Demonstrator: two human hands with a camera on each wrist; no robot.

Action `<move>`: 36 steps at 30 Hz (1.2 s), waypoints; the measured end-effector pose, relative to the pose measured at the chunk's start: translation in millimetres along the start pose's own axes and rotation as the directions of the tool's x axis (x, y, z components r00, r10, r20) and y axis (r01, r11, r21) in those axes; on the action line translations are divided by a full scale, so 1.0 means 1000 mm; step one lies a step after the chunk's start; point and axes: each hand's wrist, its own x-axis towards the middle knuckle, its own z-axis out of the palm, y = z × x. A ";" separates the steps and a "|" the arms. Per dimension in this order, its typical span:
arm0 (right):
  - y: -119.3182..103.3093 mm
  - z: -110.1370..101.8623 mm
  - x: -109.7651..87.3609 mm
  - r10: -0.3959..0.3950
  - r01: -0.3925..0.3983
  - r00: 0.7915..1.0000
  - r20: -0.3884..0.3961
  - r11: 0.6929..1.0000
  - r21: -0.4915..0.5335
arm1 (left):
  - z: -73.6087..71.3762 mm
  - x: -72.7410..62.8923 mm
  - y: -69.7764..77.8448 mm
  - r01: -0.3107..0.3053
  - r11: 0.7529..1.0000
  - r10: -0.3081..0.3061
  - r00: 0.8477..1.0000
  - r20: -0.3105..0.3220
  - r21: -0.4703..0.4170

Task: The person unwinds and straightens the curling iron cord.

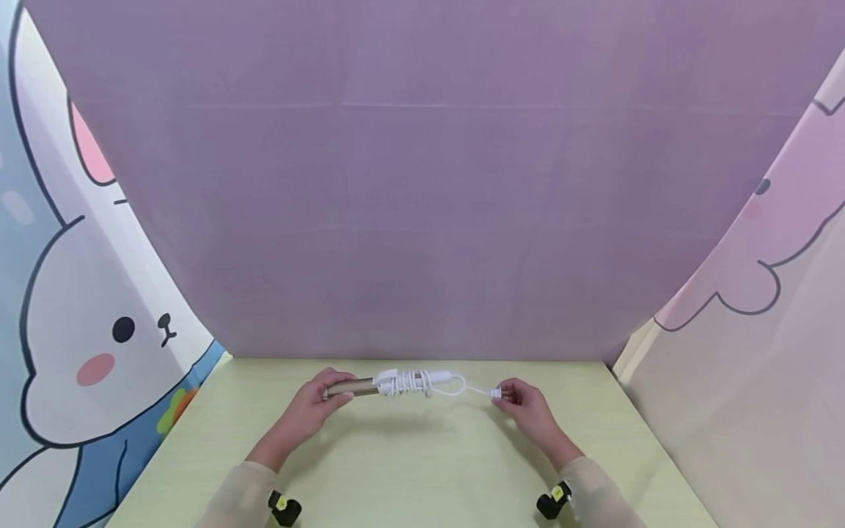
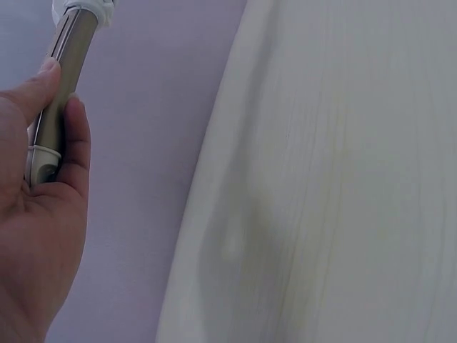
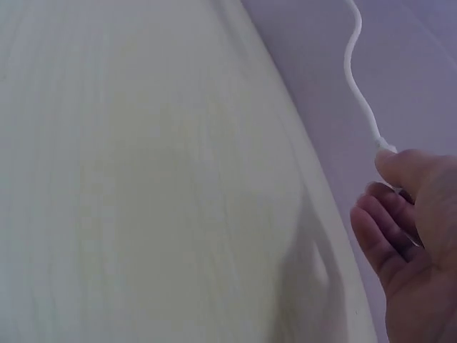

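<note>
My left hand [image 1: 307, 408] grips a curling iron [image 1: 363, 386] by the tip end of its bronze-coloured barrel, thumb on one side and fingers on the other. The iron is held roughly level above the table, its white handle towards the right. A white cord [image 1: 411, 382] is wound in several turns round it, with a short loose length running right to the plug [image 1: 496, 394]. That plug is pinched between the thumb and fingers of my right hand [image 1: 533, 418]. In the right wrist view the thumb covers most of the plug, and the cord [image 3: 351, 64] rises from it.
The pale wood-grained table [image 1: 422, 469] lies beneath both hands, which cast shadows on it. A purple cloth panel [image 1: 422, 220] stands along its far edge. Cartoon-printed panels rise at the left [image 1: 72, 293] and right [image 1: 759, 352].
</note>
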 end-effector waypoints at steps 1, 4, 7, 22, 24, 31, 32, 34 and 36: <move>0.001 -0.001 0.000 0.003 -0.002 1.000 0.016 1.000 -0.009 | 0.000 0.000 0.000 0.002 1.000 -0.002 1.000 0.001 -0.002; 0.003 -0.002 -0.001 0.001 0.000 0.998 0.058 1.000 -0.027 | 0.000 0.000 -0.001 0.007 1.000 -0.007 1.000 0.006 -0.004; 0.002 -0.003 -0.004 -0.006 0.009 0.997 0.083 0.999 -0.043 | -0.001 0.000 0.000 0.009 1.000 -0.009 1.000 0.003 -0.013; 0.005 -0.007 -0.011 0.022 -0.016 0.998 0.067 0.996 -0.084 | -0.002 -0.001 0.000 0.002 1.000 -0.002 1.000 -0.006 -0.021; 0.004 -0.006 -0.011 0.038 -0.034 0.999 0.039 0.994 -0.107 | -0.001 0.000 -0.001 -0.003 1.000 0.003 1.000 -0.003 -0.019; -0.004 -0.001 -0.014 -0.033 0.030 0.999 -0.025 0.992 -0.121 | 0.001 0.000 -0.002 -0.014 1.000 0.014 1.000 0.001 -0.021; -0.006 0.000 -0.014 -0.060 0.057 0.998 -0.022 0.992 -0.114 | 0.001 0.000 -0.003 -0.013 1.000 0.013 1.000 0.002 -0.021; -0.011 0.003 -0.015 -0.103 0.101 0.995 -0.014 0.990 -0.097 | 0.001 0.000 -0.002 -0.013 1.000 0.013 1.000 0.002 -0.020; -0.016 0.007 -0.015 -0.141 0.141 0.990 0.003 0.987 -0.078 | 0.001 0.001 -0.002 -0.013 1.000 0.013 1.000 0.002 -0.019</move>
